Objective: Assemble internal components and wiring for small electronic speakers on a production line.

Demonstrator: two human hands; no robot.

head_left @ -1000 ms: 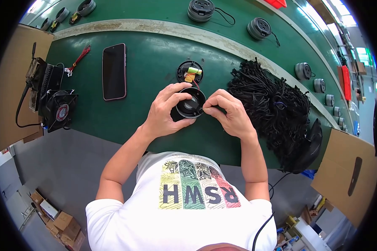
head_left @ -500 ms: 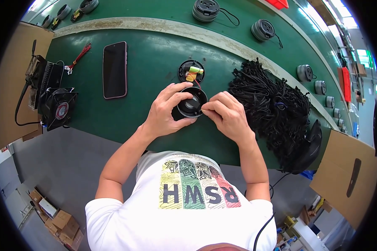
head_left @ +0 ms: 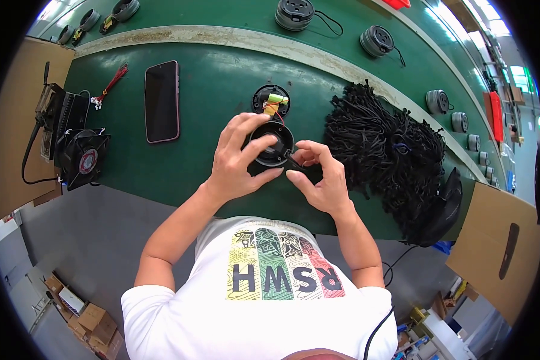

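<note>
Round black housing (head_left: 272,143) at frame centre — left hand (head_left: 237,159) is wrapping around it from the left, fingers curled over its rim; right hand (head_left: 318,180) is pinching a black cable end (head_left: 295,161) at its lower-right edge.

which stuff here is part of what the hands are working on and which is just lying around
In hand:
left hand gripping the round black housing
right hand pinching a black cable end at the housing
round part with yellow piece just behind

Lying about:
phone
small fan
heap of black cables
</note>
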